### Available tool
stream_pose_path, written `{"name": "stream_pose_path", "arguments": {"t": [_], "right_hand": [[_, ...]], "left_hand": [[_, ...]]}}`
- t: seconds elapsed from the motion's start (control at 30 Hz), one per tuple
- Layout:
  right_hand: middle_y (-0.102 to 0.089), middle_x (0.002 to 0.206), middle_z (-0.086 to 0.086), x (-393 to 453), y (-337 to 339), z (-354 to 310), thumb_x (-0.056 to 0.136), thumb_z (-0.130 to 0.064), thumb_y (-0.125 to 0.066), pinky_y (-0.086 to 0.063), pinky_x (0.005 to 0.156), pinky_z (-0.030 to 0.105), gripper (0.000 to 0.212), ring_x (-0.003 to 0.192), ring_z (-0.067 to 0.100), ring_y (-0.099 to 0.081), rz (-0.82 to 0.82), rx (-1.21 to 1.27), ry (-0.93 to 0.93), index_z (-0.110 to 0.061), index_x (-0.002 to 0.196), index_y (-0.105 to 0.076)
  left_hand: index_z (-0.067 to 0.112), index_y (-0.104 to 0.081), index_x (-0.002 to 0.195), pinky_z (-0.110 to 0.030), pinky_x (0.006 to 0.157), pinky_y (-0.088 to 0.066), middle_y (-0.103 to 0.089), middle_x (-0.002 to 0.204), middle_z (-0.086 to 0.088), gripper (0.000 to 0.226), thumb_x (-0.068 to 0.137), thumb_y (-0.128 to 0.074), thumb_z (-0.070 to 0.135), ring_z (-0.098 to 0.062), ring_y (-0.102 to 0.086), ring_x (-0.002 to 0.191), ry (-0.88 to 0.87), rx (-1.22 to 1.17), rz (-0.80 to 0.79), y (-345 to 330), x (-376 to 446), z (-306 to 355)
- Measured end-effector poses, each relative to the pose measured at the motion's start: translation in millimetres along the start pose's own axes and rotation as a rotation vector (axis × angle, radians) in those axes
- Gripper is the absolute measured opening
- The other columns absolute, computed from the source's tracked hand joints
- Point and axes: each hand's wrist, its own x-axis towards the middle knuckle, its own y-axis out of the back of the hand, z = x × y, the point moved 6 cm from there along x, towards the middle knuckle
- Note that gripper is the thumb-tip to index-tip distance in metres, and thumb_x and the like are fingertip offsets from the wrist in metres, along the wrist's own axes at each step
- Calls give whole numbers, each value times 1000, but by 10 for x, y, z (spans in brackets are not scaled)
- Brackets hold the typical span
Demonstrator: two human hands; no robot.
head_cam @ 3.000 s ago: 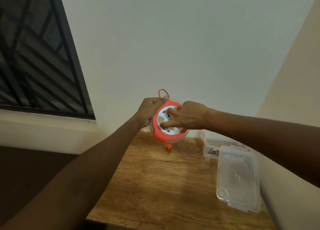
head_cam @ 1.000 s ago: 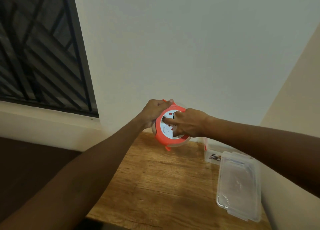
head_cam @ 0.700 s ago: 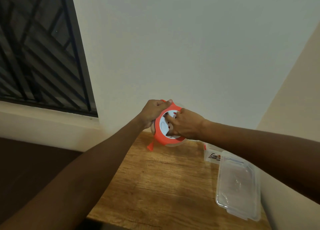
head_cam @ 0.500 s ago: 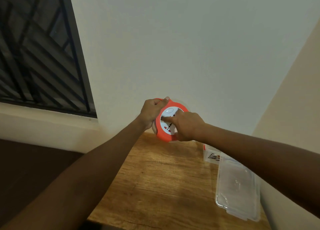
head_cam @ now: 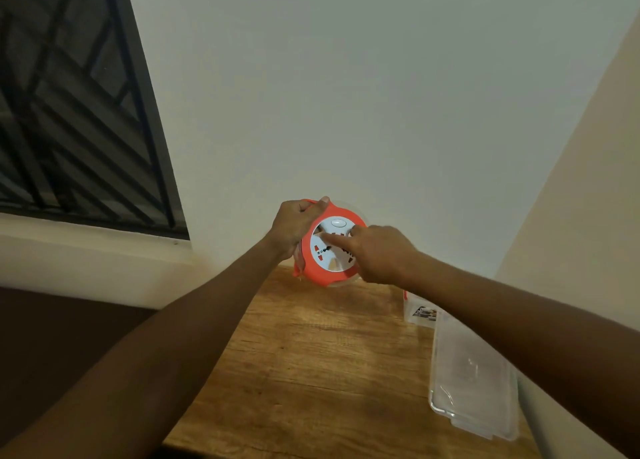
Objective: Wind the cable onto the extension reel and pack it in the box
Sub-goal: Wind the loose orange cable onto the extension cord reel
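Winding looks nearly done: one orange reel (head_cam: 323,275) is held above the table (head_cam: 311,354), only a short cable end (head_cam: 298,268) hanging at its left edge. The left hand (head_cam: 294,223) grips the rim; the right hand (head_cam: 377,251), fingers partly curled, pokes a finger into the white face. Packing remains: one clear box (head_cam: 420,311) and one lid (head_cam: 471,372) lie apart on the right

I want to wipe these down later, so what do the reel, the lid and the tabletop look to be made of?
Reel: likely moulded plastic, matte orange rim, glossier white socket face.
Lid: clear plastic; the wood shows through and its edges catch light.
Tabletop: wood or wood-look laminate, brown grain lines, low sheen; which one cannot be told.
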Motion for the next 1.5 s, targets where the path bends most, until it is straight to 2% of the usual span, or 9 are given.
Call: {"name": "stream_pose_path", "arguments": {"t": [0.13, 0.2, 0.37, 0.5, 0.8, 0.93, 1.13, 1.37, 1.5], "right_hand": [[-43, 141, 15, -92, 169, 12, 87, -20, -67, -50, 77, 38, 40, 115, 31, -48, 125, -309, 313, -22, 126, -58], [-37, 148, 14, -113, 167, -12, 83, -19, -73, -52, 80, 39, 37, 121, 33, -45, 89, -359, 437, -21, 119, -63], [-29, 152, 12, -80, 155, -67, 81, -22, -76, -55, 78, 41, 55, 119, 35, -49, -6, -453, 593, -30, 131, -52], [-27, 153, 13, -24, 145, -72, 85, -32, -73, -53, 83, 41, 69, 121, 36, -49, -96, -524, 556, -39, 142, -35], [-37, 147, 16, 73, 148, -245, 85, -36, -71, -50, 91, 46, 67, 119, 37, -52, -158, -677, 555, -32, 143, -37], [-48, 138, 19, 97, 128, -246, 89, -38, -66, -54, 83, 43, 64, 108, 36, -60, -79, -668, 604, -31, 145, -35], [-55, 134, 14, 157, 69, -47, 81, -43, -73, -55, 82, 43, 86, 107, 32, -63, 55, -366, 259, -32, 149, -21], [-60, 131, 3, 205, 89, 172, 81, -52, -63, -54, 82, 42, 75, 108, 27, -62, 246, 252, -298, -34, 146, -31], [-56, 137, 1, 186, -34, 149, 82, -53, -64, -52, 88, 43, 73, 114, 26, -59, 264, 418, -422, -32, 146, -34]], "left_hand": [[12, -75, 106, -35, 69, -66, -81, 95, -8, 38, 97, -65, 48, -29, -79, 79, -6, -3, -29, 4, -4, -7], [15, -75, 106, -35, 67, -65, -82, 94, -5, 38, 97, -64, 50, -28, -80, 79, 7, 22, -56, -16, 2, 0], [21, -76, 98, -29, 61, -62, -82, 86, 2, 30, 97, -64, 49, -24, -80, 75, -23, 120, -135, -119, 0, 53], [22, -78, 94, -30, 62, -63, -82, 87, -2, 30, 97, -64, 48, -26, -80, 76, -21, 97, -154, -153, -24, 65], [21, -76, 99, -35, 70, -66, -82, 92, -2, 26, 99, -64, 45, -28, -79, 80, -21, 76, -152, -162, -4, 129], [18, -78, 97, -29, 64, -63, -82, 87, -2, 31, 99, -63, 45, -23, -79, 73, -50, 97, -163, -134, -17, 151], [22, -75, 101, -34, 65, -64, -82, 90, 2, 27, 97, -65, 47, -25, -80, 79, -39, -3, -70, -74, -2, 185], [23, -76, 96, -38, 72, -66, -82, 92, 0, 25, 97, -67, 45, -25, -80, 80, -24, -160, 125, -124, 22, 187], [24, -76, 90, -34, 67, -66, -82, 83, 4, 24, 97, -67, 45, -21, -80, 74, -45, -109, 132, -147, 34, 239]]}}
